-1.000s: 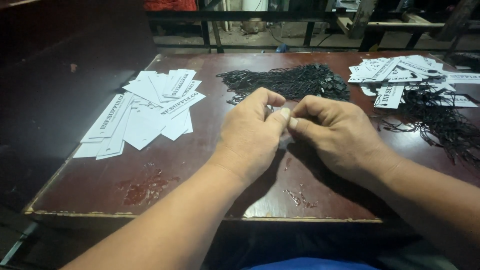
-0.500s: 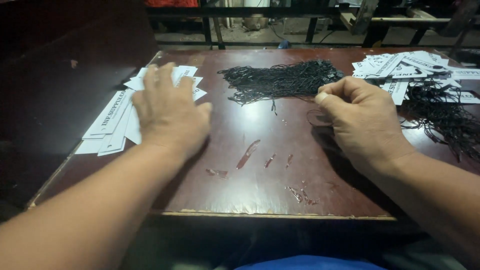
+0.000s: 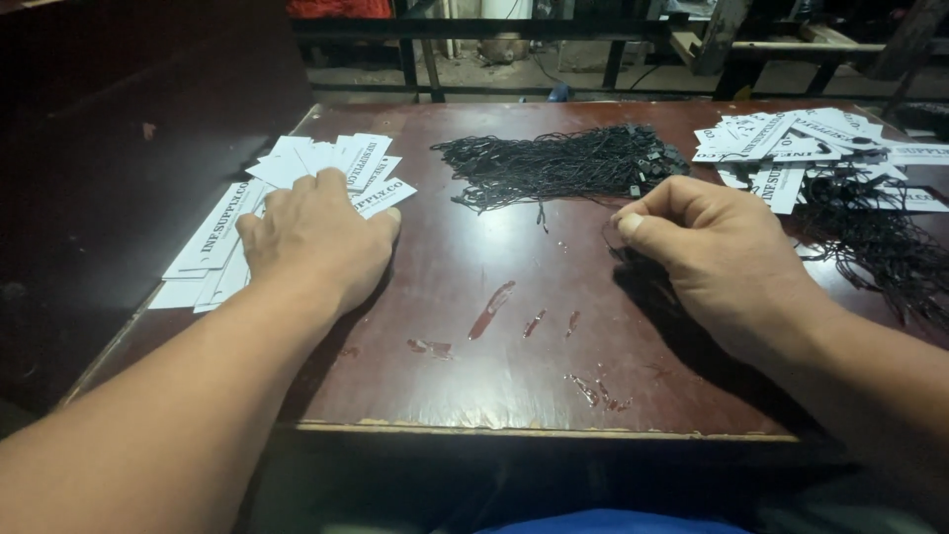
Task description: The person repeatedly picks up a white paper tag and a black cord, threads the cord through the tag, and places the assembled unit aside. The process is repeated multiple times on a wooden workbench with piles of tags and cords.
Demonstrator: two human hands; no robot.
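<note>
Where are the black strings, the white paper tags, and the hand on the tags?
black strings (image 3: 559, 163), head view, middle of the bundle
white paper tags (image 3: 213, 237), head view, a left card
left hand (image 3: 316, 237), head view, back of hand

White paper tags (image 3: 297, 188): loose fanned stack, flat on tabletop at 10 o'clock, black print up, partly covered by left hand (image 3: 316, 237) resting palm-down. Black string loops (image 3: 559, 163): tangled bundle at 12 o'clock. One thin black string (image 3: 618, 242) pinched by right hand (image 3: 707, 257) at 2 o'clock.

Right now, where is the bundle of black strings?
In the head view, the bundle of black strings lies at the table's far centre, between the white tags and the right hand.
</note>
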